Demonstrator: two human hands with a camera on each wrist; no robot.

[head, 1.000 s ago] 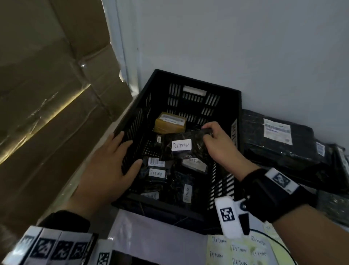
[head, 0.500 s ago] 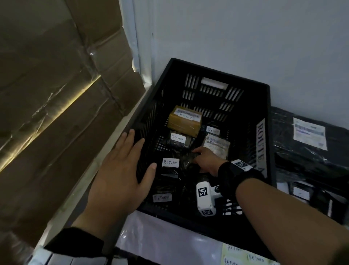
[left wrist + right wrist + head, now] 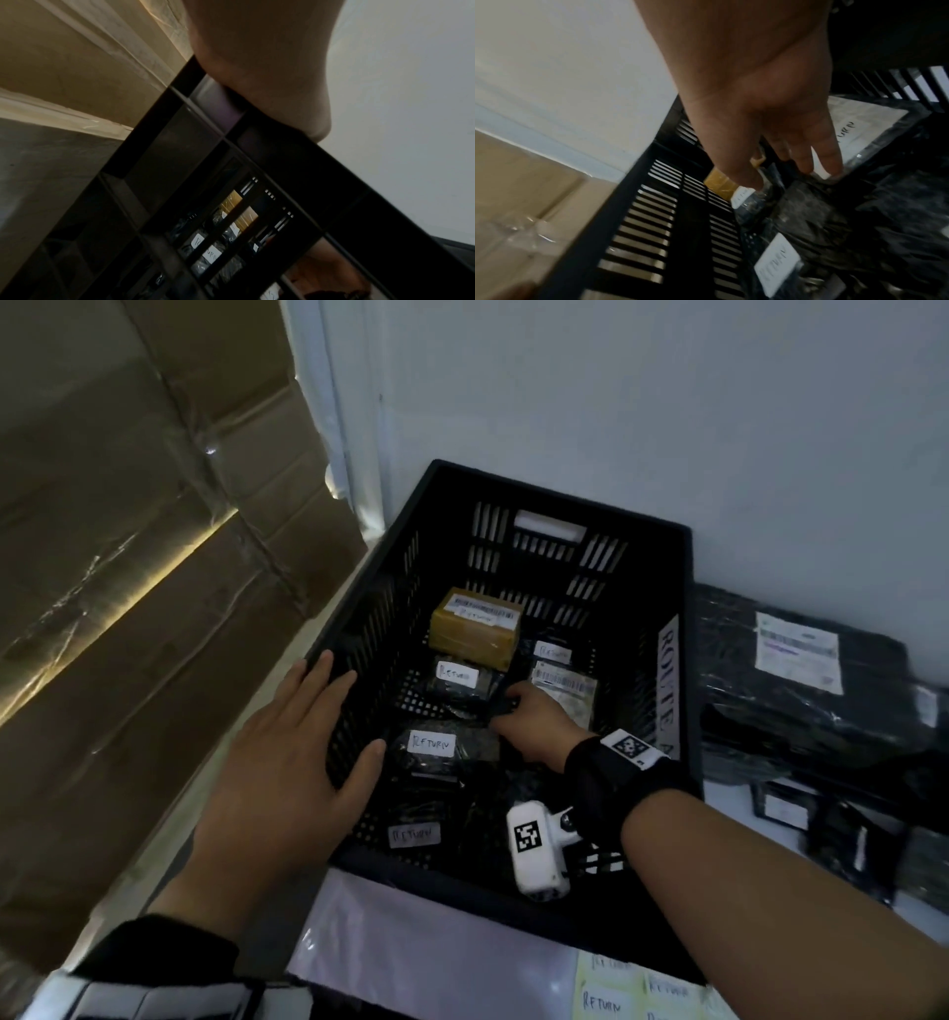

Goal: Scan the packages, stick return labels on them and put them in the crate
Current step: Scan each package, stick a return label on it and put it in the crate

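black wristband (image 3: 619, 775), white tagged camera (image 3: 534, 847)

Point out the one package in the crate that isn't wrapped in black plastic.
The tan taped box at the far end of the crate. It is boxy and brown with a printed barcode label on top; the other packages visible in the crate are black bags.

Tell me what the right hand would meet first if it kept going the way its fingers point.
Probably the black-wrapped package lying in the crate: the right hand has its fingertips at or just above it; contact is unclear.
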